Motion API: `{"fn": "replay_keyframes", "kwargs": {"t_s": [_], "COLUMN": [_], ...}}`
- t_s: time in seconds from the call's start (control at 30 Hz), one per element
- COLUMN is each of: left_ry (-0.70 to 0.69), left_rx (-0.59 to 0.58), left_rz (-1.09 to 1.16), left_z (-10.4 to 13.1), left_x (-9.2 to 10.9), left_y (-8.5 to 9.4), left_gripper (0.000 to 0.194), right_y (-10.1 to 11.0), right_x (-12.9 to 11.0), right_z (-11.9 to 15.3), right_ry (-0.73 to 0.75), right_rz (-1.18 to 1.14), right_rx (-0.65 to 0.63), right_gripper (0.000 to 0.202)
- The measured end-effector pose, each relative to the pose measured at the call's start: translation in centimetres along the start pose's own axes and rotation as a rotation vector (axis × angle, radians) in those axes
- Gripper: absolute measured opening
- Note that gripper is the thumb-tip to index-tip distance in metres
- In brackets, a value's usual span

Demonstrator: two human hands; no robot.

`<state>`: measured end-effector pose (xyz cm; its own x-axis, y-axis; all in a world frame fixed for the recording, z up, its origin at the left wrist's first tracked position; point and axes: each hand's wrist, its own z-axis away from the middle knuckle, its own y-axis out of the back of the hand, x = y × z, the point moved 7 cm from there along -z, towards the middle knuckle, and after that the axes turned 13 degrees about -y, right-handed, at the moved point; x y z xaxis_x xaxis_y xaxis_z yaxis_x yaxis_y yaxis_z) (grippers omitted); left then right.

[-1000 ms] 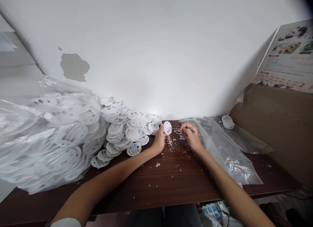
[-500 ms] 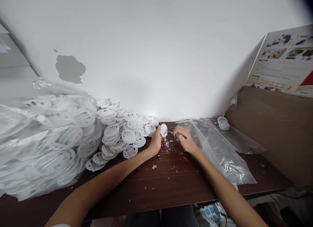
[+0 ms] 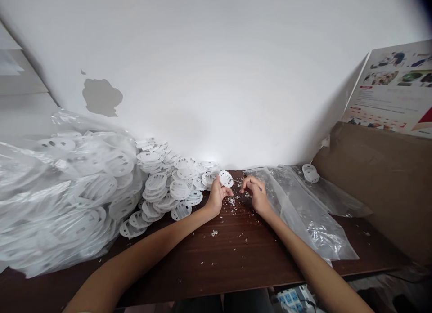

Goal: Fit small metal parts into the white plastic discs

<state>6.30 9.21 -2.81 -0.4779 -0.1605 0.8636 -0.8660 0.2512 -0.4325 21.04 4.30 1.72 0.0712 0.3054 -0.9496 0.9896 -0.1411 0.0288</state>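
A round white slotted plastic disc (image 3: 226,178) is pinched at its left edge between the thumb and fingers of my left hand (image 3: 216,198), tilted above the table. My right hand (image 3: 258,197) is closed around a thin rod-like tool (image 3: 237,181), its slim shaft pointing left at the disc's right edge. Most of the tool's handle is hidden in my fingers, and its exact kind is unclear. Below both hands, small white plastic scraps (image 3: 232,201) lie scattered on the dark wooden table (image 3: 236,268).
Many similar discs (image 3: 157,181) are heaped left of my hands, beside a big clear bag full of discs (image 3: 91,187). Flat plastic bags (image 3: 310,218) lie at the right, with two discs (image 3: 311,173) on them. A cardboard box (image 3: 378,182) stands far right; a white wall rises behind.
The disc has turned to show its face more broadly, and my left fingers have spread below it. My right hand has rotated, hiding the dark handle. The view has shifted slightly.
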Motion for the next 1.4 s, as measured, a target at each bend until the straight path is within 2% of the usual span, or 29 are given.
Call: {"fn": "replay_keyframes", "kwargs": {"t_s": [0.47, 0.93, 1.4], "left_ry": [-0.028, -0.032, -0.053], "left_rx": [-0.007, 0.003, 0.007], "left_rz": [0.071, 0.075, 0.137], "left_z": [-0.1, -0.1, -0.3], "left_x": [0.2, 0.1, 0.3], "left_y": [-0.1, 0.1, 0.0], "left_gripper": [0.051, 0.05, 0.049], "right_y": [-0.4, -0.7, -1.1], "right_x": [0.4, 0.3, 0.7], "right_z": [0.2, 0.3, 0.5], "right_ry": [-0.03, -0.028, -0.007], "right_rz": [-0.095, -0.093, -0.123], "right_rx": [-0.051, -0.012, -0.041], "right_gripper": [0.021, 0.02, 0.019]}}
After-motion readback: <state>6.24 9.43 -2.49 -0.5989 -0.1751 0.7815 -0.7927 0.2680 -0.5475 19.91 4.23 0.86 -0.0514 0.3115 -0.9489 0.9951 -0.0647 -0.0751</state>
